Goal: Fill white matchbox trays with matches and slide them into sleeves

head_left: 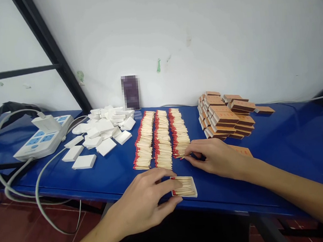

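My left hand [146,203] rests at the near edge of the blue table [276,146], thumb and fingers closed around a small white matchbox tray [186,187] partly filled with red-tipped matches. My right hand [210,156] reaches to the near end of the right-hand row of matches [179,132], fingertips pinched on a few matches. Two more rows of matches [153,140] lie to the left. An orange box sleeve [242,151] lies partly under my right wrist.
A heap of empty white trays [103,128] lies at the left. A pile of orange matchbox sleeves [224,114] sits at the back right. A white power strip [42,138] with grey cables [22,182] occupies the far left. A dark blurred object [131,92] leans on the wall.
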{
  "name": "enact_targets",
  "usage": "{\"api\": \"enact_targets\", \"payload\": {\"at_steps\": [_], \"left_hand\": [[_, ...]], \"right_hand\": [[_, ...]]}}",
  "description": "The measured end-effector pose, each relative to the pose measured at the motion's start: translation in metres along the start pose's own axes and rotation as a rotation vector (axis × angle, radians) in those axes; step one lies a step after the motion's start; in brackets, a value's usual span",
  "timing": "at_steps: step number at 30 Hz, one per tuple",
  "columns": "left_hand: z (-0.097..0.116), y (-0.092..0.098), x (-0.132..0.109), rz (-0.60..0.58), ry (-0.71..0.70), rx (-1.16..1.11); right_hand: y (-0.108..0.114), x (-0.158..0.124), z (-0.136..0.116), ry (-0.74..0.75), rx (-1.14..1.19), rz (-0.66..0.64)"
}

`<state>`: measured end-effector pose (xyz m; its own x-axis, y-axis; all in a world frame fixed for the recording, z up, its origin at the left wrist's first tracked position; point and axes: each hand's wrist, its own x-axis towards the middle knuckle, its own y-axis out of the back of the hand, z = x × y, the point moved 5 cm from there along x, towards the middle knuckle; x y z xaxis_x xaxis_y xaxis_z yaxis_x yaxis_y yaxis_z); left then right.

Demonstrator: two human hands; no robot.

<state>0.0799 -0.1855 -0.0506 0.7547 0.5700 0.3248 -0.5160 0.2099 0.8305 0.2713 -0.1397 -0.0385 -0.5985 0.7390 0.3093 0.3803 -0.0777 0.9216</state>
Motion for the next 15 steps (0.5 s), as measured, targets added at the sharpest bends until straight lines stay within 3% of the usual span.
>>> {"api": "enact_targets", "payload": {"at_steps": [8, 15], "left_hand": [[-0.0022, -0.0024, -0.0008, 0.000, 0.013, -0.008], [-0.0023, -0.0027, -0.0019, 0.006, 0.015, -0.011]], "right_hand": [[-0.0002, -0.0044, 0.0030, -0.005, 0.022, 0.009], [0.0045, -0.0088, 0.0090, -0.009, 0.022, -0.083]]}}
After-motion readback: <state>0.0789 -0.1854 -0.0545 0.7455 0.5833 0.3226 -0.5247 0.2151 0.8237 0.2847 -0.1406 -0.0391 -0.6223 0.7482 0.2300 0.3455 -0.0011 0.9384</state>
